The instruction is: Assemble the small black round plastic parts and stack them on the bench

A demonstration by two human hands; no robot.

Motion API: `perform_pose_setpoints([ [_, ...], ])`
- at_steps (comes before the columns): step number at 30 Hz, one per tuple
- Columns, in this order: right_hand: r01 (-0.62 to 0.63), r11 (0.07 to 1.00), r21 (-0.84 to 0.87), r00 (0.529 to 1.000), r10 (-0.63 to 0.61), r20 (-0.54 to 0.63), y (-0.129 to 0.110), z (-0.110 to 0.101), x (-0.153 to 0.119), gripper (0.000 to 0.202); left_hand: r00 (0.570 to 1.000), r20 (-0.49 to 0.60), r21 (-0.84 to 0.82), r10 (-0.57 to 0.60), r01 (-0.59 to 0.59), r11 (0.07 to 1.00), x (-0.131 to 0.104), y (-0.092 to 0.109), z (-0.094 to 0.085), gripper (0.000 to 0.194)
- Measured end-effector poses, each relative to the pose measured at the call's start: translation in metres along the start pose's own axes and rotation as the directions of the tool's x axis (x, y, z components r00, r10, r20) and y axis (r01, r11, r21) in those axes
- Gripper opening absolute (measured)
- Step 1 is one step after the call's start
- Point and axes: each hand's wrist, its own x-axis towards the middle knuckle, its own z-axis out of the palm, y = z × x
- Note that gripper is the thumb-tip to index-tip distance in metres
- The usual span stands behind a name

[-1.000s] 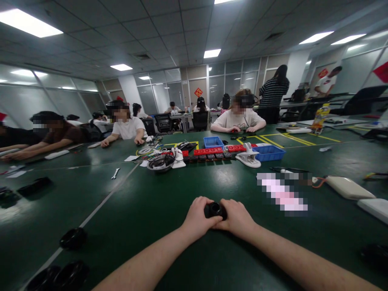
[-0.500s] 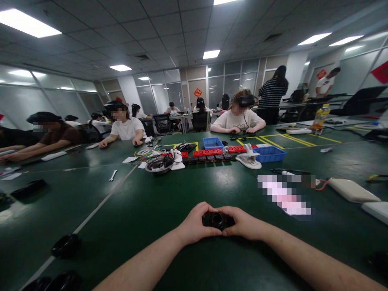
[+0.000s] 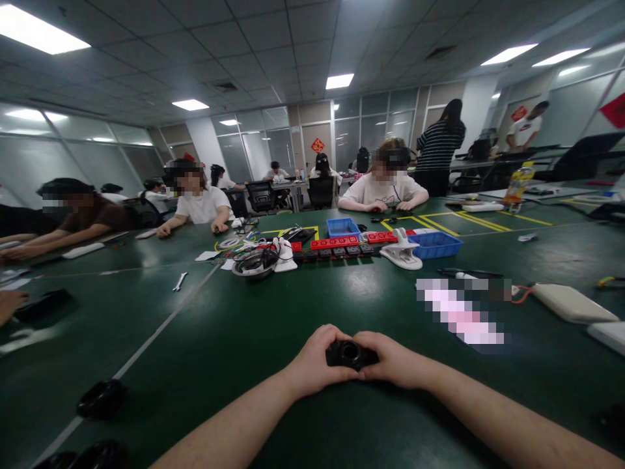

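Between my hands sits a black part with a round, raised ring and a hole in its middle. My left hand is closed round its left side, thumb below and fingers above. My right hand grips the right side the same way, and the two thumbs nearly meet under the ring. The part's ends are hidden by my fingers, and its exact kind cannot be made out. It is at or just above the green tabletop.
Ahead stand a red and black power strip, a white clip, a blue tray and a coiled cable. A wrench and black rounded parts lie left. A pale power bank lies right. Co-workers sit opposite.
My hands and the black part stay almost the same. The view shifts slightly. At the far left edge, another person's hand has come into view near a black object.
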Motion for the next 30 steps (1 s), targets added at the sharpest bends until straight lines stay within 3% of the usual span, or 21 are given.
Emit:
perform_pose_setpoints([
  [17,-0.026,0.999,0.043,0.999,0.028,-0.037,0.002,0.004,0.001,0.029,0.999,-0.025,-0.050,-0.048,0.047,0.998,0.000,0.002,0.001,0.040],
  [24,-0.140,0.989,0.042,0.980,0.144,-0.139,0.006,0.011,0.002,0.033,0.990,-0.101,-0.016,-0.093,0.092,0.996,-0.002,0.003,0.006,0.040],
  [30,-0.207,0.970,-0.130,0.948,0.167,-0.270,0.003,0.020,0.003,0.036,0.969,-0.199,0.050,-0.148,0.161,0.986,-0.004,0.010,0.012,0.034],
])
